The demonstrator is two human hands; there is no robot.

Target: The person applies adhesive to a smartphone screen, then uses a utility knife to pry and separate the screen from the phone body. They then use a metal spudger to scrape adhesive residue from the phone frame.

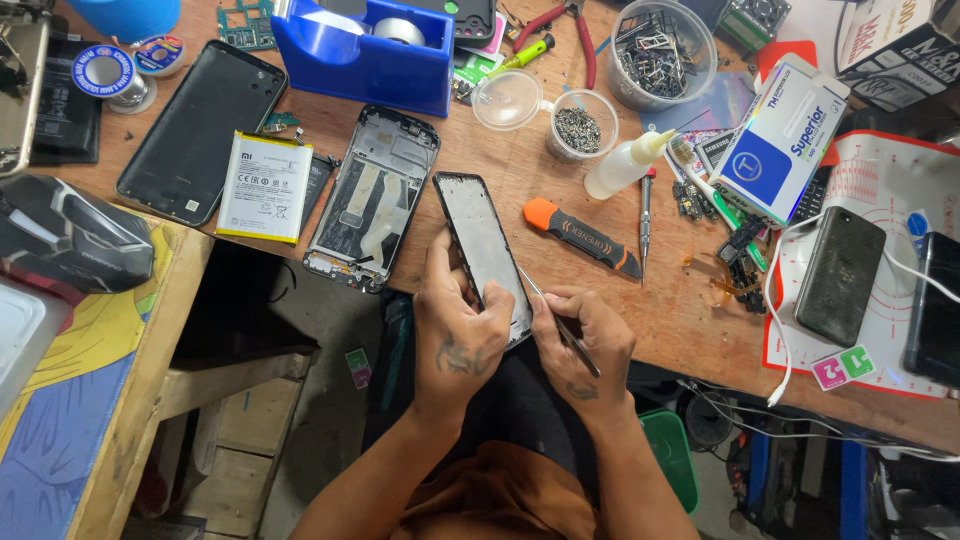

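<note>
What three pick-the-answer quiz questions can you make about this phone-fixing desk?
1. Where is the battery?
A. between the black back cover and the open phone
B. inside the tape holder
C. on the red mat

2. What colour is the tape holder?
A. green
B. blue
C. yellow

3. What is the left hand doing?
A. lying flat
B. holding the frame
C. pointing

Answers: 1 A, it lies between them. 2 B, its body is blue. 3 B, its fingers wrap the frame while the right hand holds tweezers.

A cluttered wooden workbench [480, 150] over a grey floor [330, 420], evenly lit, beside a painted wooden table [120, 380]
</note>
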